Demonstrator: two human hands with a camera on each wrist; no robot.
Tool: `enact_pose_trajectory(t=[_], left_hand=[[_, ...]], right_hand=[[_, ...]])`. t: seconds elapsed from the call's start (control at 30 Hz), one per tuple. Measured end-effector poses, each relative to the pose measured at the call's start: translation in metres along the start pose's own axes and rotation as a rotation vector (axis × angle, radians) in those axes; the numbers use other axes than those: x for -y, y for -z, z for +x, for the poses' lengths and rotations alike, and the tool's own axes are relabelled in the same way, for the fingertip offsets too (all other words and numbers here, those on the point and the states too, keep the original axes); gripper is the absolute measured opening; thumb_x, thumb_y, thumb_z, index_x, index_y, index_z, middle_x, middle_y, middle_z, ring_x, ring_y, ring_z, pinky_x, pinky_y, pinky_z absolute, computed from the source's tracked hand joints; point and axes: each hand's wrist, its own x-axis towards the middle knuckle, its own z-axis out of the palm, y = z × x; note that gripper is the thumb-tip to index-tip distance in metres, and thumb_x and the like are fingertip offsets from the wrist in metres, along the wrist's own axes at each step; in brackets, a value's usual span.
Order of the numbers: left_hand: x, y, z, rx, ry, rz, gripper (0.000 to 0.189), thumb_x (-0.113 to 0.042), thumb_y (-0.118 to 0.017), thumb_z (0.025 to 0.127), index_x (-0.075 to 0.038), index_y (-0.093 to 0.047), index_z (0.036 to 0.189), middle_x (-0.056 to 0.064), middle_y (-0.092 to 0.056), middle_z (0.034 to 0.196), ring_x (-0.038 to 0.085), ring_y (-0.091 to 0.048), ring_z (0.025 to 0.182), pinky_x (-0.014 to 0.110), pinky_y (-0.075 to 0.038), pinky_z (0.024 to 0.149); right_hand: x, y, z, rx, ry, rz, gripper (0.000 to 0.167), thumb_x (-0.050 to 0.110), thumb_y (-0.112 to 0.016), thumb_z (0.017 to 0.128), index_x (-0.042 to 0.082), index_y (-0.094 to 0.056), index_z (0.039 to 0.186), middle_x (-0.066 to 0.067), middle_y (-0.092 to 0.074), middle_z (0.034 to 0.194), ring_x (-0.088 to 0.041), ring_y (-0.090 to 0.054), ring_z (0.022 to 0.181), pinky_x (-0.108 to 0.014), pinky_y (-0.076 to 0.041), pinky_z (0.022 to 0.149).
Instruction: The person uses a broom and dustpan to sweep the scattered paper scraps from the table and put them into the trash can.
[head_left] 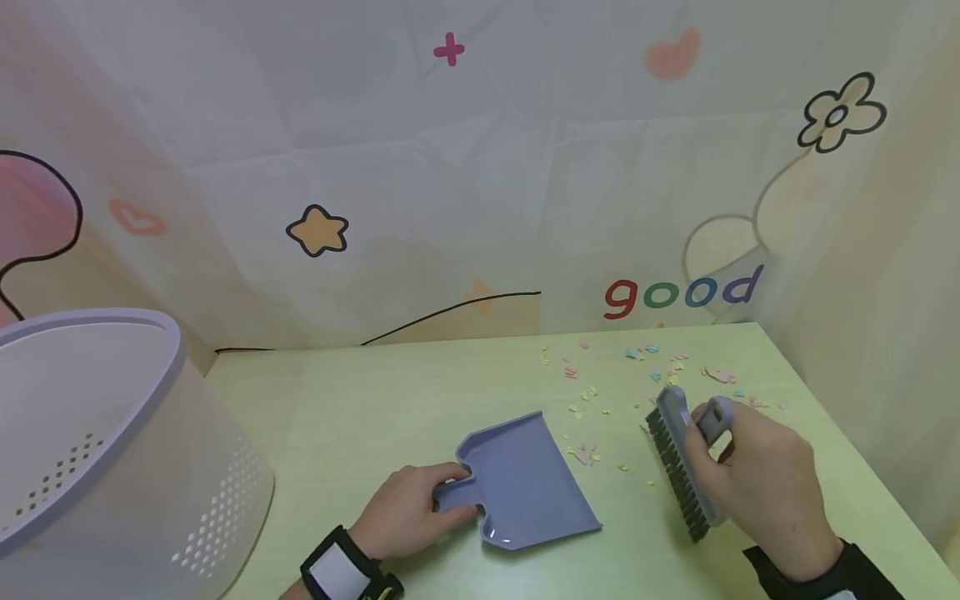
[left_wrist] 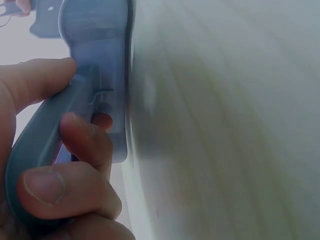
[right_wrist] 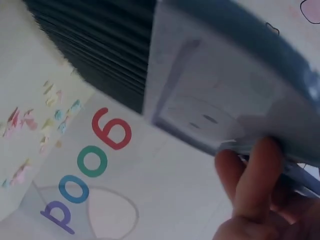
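Note:
My left hand point(head_left: 411, 510) grips the short handle of a blue-grey dustpan point(head_left: 528, 483) lying on the table, its wide edge facing right. The left wrist view shows fingers curled round that handle, with the dustpan point(left_wrist: 100, 40) beside the tabletop. Farther right, my right hand point(head_left: 772, 479) holds a matching hand brush point(head_left: 684, 458) by its handle. Dark bristles point(right_wrist: 100, 45) point left, toward the dustpan; whether they touch the table is hard to tell. Small pink, yellow and blue paper scraps point(head_left: 585, 454) lie scattered between the two tools and behind the brush.
A white perforated basket point(head_left: 225, 467) with a lavender rim stands at the left. Behind the pale green table point(head_left: 337, 400) hangs a printed curtain point(head_left: 450, 208) with the word "good". The table's right edge runs close to the right hand.

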Motion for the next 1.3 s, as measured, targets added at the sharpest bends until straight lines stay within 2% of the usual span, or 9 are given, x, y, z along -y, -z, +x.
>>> enact_pose_trajectory(t=[0.13,0.23,0.47,0.57,0.73,0.87,1.0,1.13,1.3], left_hand=[[0.001,0.000,0.001,-0.004,0.003,-0.002,0.043,-0.047,-0.076,0.091,-0.020,-0.074,0.125,-0.006,-0.071,0.091,-0.003,-0.041,0.053,0.020,-0.030,0.050],[0.001,0.000,0.002,-0.002,0.009,-0.016,0.044,-0.047,-0.076,0.092,-0.020,-0.074,0.126,-0.005,-0.071,0.093,-0.002,-0.041,0.052,0.020,-0.031,0.049],[0.002,-0.001,0.003,-0.016,-0.015,-0.030,0.043,-0.046,-0.076,0.092,-0.019,-0.075,0.125,-0.001,-0.076,0.113,-0.003,-0.048,0.057,0.019,-0.039,0.052],[0.001,-0.001,0.004,-0.024,-0.026,-0.026,0.042,-0.045,-0.076,0.092,-0.019,-0.075,0.125,0.000,-0.076,0.115,-0.004,-0.050,0.060,0.019,-0.040,0.055],[-0.001,0.000,0.003,-0.033,-0.017,-0.019,0.041,-0.044,-0.077,0.091,-0.019,-0.076,0.124,0.000,-0.077,0.114,-0.003,-0.051,0.062,0.019,-0.041,0.057],[-0.001,0.000,0.003,-0.044,-0.015,-0.009,0.042,-0.045,-0.077,0.090,-0.019,-0.076,0.123,0.000,-0.077,0.113,-0.003,-0.053,0.066,0.019,-0.041,0.058],[0.000,-0.001,0.003,-0.046,-0.007,0.000,0.041,-0.046,-0.077,0.090,-0.020,-0.076,0.123,-0.001,-0.077,0.112,-0.002,-0.055,0.070,0.019,-0.044,0.062],[0.002,-0.001,0.002,-0.055,0.002,0.008,0.041,-0.045,-0.077,0.090,-0.021,-0.076,0.123,-0.002,-0.077,0.112,-0.001,-0.059,0.075,0.019,-0.047,0.066],[0.004,0.000,0.001,-0.077,0.000,0.031,0.042,-0.047,-0.077,0.090,-0.020,-0.076,0.123,-0.001,-0.077,0.114,-0.001,-0.059,0.075,0.019,-0.048,0.068]], right_hand=[[0.005,-0.006,-0.003,0.043,-0.064,0.001,0.015,0.008,-0.074,0.078,0.016,-0.062,0.074,0.003,-0.061,0.060,0.003,-0.040,0.047,-0.017,-0.031,0.043],[0.012,-0.013,0.001,0.073,-0.091,0.011,0.017,0.009,-0.076,0.079,0.015,-0.061,0.072,0.002,-0.060,0.059,0.002,-0.040,0.048,-0.018,-0.031,0.043],[0.037,-0.036,0.015,0.148,-0.104,0.060,0.015,0.009,-0.081,0.081,0.010,-0.066,0.077,0.000,-0.067,0.066,-0.002,-0.044,0.049,-0.021,-0.036,0.045],[0.051,-0.044,0.020,0.178,-0.113,0.098,0.013,0.008,-0.082,0.081,0.009,-0.068,0.081,-0.001,-0.068,0.068,-0.003,-0.043,0.050,-0.022,-0.037,0.045],[0.068,-0.054,0.027,0.238,-0.097,0.190,0.017,0.011,-0.080,0.085,0.015,-0.065,0.077,0.004,-0.065,0.067,-0.002,-0.044,0.051,-0.021,-0.039,0.047],[0.069,-0.052,0.032,0.192,-0.075,0.279,0.010,0.007,-0.079,0.086,0.015,-0.072,0.086,0.006,-0.066,0.068,0.002,-0.045,0.051,-0.019,-0.039,0.047],[0.058,-0.046,0.037,0.114,-0.052,0.325,0.014,0.005,-0.079,0.085,0.014,-0.076,0.096,0.009,-0.063,0.064,0.004,-0.043,0.050,-0.017,-0.035,0.045],[0.043,-0.043,0.043,0.050,-0.019,0.287,0.017,0.006,-0.080,0.084,0.011,-0.077,0.099,0.007,-0.064,0.063,0.003,-0.046,0.050,-0.017,-0.034,0.045],[0.023,-0.043,0.049,-0.018,-0.007,0.207,0.019,0.006,-0.078,0.083,0.005,-0.077,0.102,-0.003,-0.069,0.066,-0.004,-0.050,0.048,-0.018,-0.035,0.044]])
